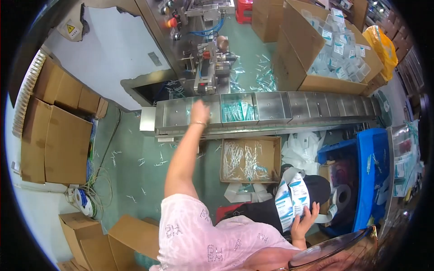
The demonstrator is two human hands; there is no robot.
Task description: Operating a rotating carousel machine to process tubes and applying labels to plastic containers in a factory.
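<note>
My left hand (200,109) is stretched far forward over a long metal conveyor (271,121) split into trays. It sits at the wall between two empty-looking trays, its back toward me, so its fingers and palm are hidden. The tray to its right holds a pile of teal and white packets (238,111). Low at the right, near my body, my right hand (304,223) grips a fanned stack of flat white and blue pouches (290,198).
Behind the conveyor stands a metal machine (204,58). An open carton of white sticks (250,160) lies on the green floor below the conveyor. A big carton of clear bags (334,52) is at the back right, a blue crate (371,176) at the right, and stacked cartons (58,135) at the left.
</note>
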